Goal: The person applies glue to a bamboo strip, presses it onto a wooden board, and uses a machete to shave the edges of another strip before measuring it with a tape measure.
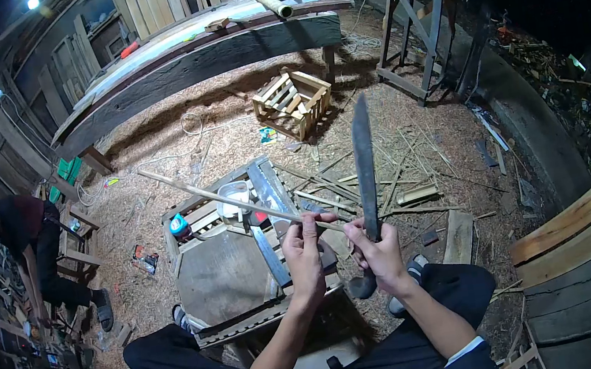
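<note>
My left hand (304,257) is closed around a long thin wooden stick (212,195), which slants up and away to the left. In my right hand (379,255) is a machete (364,161), its dark blade pointing up and its handle end showing below my fingers. The stick's near end meets my right fingertips; whether they pinch it too is hard to see. Below my hands stands a slatted wooden work stand (211,335) carrying an eight-sided board (222,278), a metal ruler (269,254), a white tub (233,199) and a blue tape measure (180,227).
A slatted wooden crate (316,112) sits on shavings beyond the stand. Split strips (391,180) litter the floor to its right. A long workbench (214,65) spans the back, with a bamboo pole (273,4) on top. Another person (41,245) bends at the left. Planks (581,223) lie right.
</note>
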`<state>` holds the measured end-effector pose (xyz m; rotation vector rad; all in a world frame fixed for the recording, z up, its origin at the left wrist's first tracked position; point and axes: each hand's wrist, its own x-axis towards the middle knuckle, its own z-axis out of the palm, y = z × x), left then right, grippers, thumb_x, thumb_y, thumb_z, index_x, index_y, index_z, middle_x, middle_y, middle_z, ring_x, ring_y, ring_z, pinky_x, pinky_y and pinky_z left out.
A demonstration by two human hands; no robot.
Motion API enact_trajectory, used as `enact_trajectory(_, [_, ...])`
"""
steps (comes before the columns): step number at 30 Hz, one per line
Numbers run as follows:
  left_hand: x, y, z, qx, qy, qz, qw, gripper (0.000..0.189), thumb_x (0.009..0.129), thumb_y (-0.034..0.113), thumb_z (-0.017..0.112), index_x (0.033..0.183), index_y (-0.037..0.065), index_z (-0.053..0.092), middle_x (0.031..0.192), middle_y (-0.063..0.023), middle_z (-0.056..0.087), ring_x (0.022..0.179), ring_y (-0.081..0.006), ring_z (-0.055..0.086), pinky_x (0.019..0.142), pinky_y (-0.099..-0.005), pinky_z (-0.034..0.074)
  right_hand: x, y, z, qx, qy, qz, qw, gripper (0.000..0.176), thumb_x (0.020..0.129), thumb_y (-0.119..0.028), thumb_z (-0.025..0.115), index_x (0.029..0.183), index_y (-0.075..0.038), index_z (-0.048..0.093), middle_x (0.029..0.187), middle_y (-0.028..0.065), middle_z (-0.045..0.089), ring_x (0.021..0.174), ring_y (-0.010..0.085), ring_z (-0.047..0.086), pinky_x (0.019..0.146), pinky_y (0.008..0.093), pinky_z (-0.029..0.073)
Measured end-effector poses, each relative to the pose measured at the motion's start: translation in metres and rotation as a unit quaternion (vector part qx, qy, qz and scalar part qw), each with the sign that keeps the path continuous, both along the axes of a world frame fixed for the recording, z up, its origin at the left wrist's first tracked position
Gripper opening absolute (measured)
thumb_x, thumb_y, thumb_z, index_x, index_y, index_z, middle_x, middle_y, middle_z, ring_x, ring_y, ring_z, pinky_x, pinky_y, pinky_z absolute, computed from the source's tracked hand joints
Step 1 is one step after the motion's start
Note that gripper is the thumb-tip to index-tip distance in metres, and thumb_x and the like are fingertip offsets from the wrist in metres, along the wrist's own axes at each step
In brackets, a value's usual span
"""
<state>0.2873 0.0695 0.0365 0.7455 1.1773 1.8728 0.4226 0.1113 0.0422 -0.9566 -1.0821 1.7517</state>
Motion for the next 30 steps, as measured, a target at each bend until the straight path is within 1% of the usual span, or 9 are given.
enact_trajectory(1, [-0.001, 0.000, 0.000, -0.001, 0.000, 0.001, 1.000, 0.035, 0.114, 0.033, 0.052, 0.112, 0.002, 0.067, 0.112, -0.0134, 0.075, 0.090, -0.0140, 0.063, 0.088, -0.0292, 0.050, 0.003, 0.003, -0.002, 0.037, -0.047, -0.003, 0.998, 0.024, 0.099, -0.026, 0.078, 0.100, -0.004, 0.068, 0.068, -0.0026, 0.061, 0.045, 0.0041, 0.047, 0.041, 0.0220, 0.035])
enact_trajectory(4, [-0.006, -0.001, -0.001, 0.063, -0.058, -0.041, 0.996, 0.033, 0.114, 0.036, 0.052, 0.114, 0.004, 0.057, 0.081, -0.0008, 0.054, 0.075, -0.0124, 0.057, 0.073, -0.0287, 0.048, 0.011, 0.012, -0.016, 0.125, -0.151, -0.042, 0.980, 0.034, 0.097, -0.035, 0.081, 0.099, -0.003, 0.070, 0.068, -0.0060, 0.059, 0.049, 0.0027, 0.047, 0.044, 0.0231, 0.035])
enact_trajectory(5, [-0.006, -0.002, -0.002, 0.061, -0.070, -0.048, 0.995, 0.033, 0.114, 0.037, 0.050, 0.117, 0.004, 0.056, 0.076, 0.0020, 0.042, 0.067, -0.0098, 0.045, 0.066, -0.0277, 0.044, 0.015, 0.015, -0.020, 0.170, -0.176, -0.057, 0.968, 0.036, 0.097, -0.036, 0.080, 0.097, -0.002, 0.071, 0.068, -0.0063, 0.058, 0.051, 0.0021, 0.047, 0.046, 0.0232, 0.035])
enact_trajectory(9, [-0.013, -0.025, 0.005, -0.032, -0.102, -0.121, 0.987, 0.033, 0.114, 0.038, 0.049, 0.121, 0.007, 0.056, 0.076, 0.0046, 0.041, 0.057, -0.0052, 0.039, 0.048, -0.0232, 0.029, 0.017, 0.014, -0.003, 0.267, -0.230, -0.067, 0.933, 0.049, 0.100, -0.048, 0.071, 0.097, 0.000, 0.072, 0.067, 0.0027, 0.059, 0.061, 0.0107, 0.054, 0.056, 0.0312, 0.044])
enact_trajectory(14, [-0.011, -0.039, -0.001, -0.071, 0.042, -0.092, 0.992, 0.034, 0.116, 0.036, 0.046, 0.120, 0.004, 0.059, 0.070, 0.0072, 0.041, 0.055, -0.0043, 0.036, 0.047, -0.0238, 0.027, 0.012, 0.012, 0.004, 0.343, -0.322, -0.024, 0.882, 0.058, 0.103, -0.058, 0.059, 0.096, -0.001, 0.070, 0.067, 0.0152, 0.062, 0.061, 0.0247, 0.065, 0.060, 0.0394, 0.049])
enact_trajectory(17, [-0.016, -0.045, -0.014, -0.080, 0.107, -0.088, 0.987, 0.037, 0.116, 0.037, 0.047, 0.114, 0.003, 0.062, 0.068, 0.0074, 0.040, 0.055, -0.0040, 0.036, 0.048, -0.0255, 0.029, 0.000, 0.008, 0.007, 0.364, -0.383, 0.010, 0.849, 0.061, 0.103, -0.063, 0.056, 0.098, -0.004, 0.071, 0.084, 0.0241, 0.072, 0.080, 0.0420, 0.074, 0.065, 0.0485, 0.054])
enact_trajectory(21, [-0.024, -0.056, 0.004, -0.137, 0.186, -0.075, 0.970, 0.039, 0.115, 0.038, 0.047, 0.104, 0.004, 0.062, 0.068, 0.0060, 0.042, 0.058, -0.0040, 0.038, 0.051, -0.0272, 0.032, -0.011, 0.004, 0.000, 0.476, -0.367, -0.024, 0.799, 0.060, 0.103, -0.063, 0.055, 0.094, -0.005, 0.070, 0.076, 0.0206, 0.069, 0.070, 0.0415, 0.071, 0.061, 0.0492, 0.054])
enact_trajectory(27, [-0.034, -0.071, 0.021, -0.220, 0.118, -0.136, 0.959, 0.043, 0.115, 0.040, 0.046, 0.093, 0.005, 0.056, 0.069, 0.0043, 0.043, 0.059, -0.0050, 0.040, 0.052, -0.0269, 0.033, -0.012, 0.004, -0.008, 0.520, -0.367, -0.019, 0.771, 0.062, 0.102, -0.064, 0.056, 0.084, -0.006, 0.062, 0.068, 0.0174, 0.063, 0.058, 0.0406, 0.066, 0.052, 0.0474, 0.051])
enact_trajectory(30, [-0.038, -0.074, 0.014, -0.231, 0.157, -0.164, 0.946, 0.045, 0.115, 0.042, 0.045, 0.090, 0.005, 0.053, 0.069, 0.0040, 0.043, 0.061, -0.0057, 0.041, 0.053, -0.0281, 0.034, -0.013, 0.001, -0.011, 0.545, -0.367, -0.037, 0.753, 0.062, 0.102, -0.065, 0.055, 0.082, -0.006, 0.060, 0.064, 0.0158, 0.061, 0.056, 0.0388, 0.066, 0.050, 0.0462, 0.050])
